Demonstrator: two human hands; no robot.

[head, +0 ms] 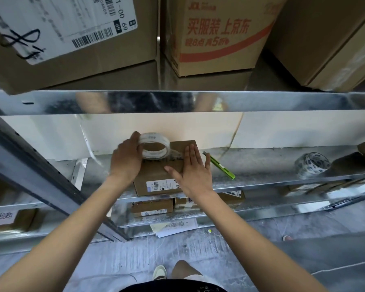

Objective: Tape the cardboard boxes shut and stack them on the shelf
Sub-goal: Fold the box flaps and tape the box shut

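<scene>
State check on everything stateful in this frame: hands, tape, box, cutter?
Left hand: grips the clear tape roll.
Clear tape roll: on the box, strip pulled out across the top.
Right hand: flat, fingers straight, pressing the box.
Small brown cardboard box: flaps closed, on the metal shelf.
Green utility knife: lying on the shelf, untouched.

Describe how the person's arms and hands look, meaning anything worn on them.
Both forearms are bare up to the frame edge, with no sleeves in view. The left hand and right hand wear no gloves, and no rings, watch or wristband show on either wrist.
</scene>
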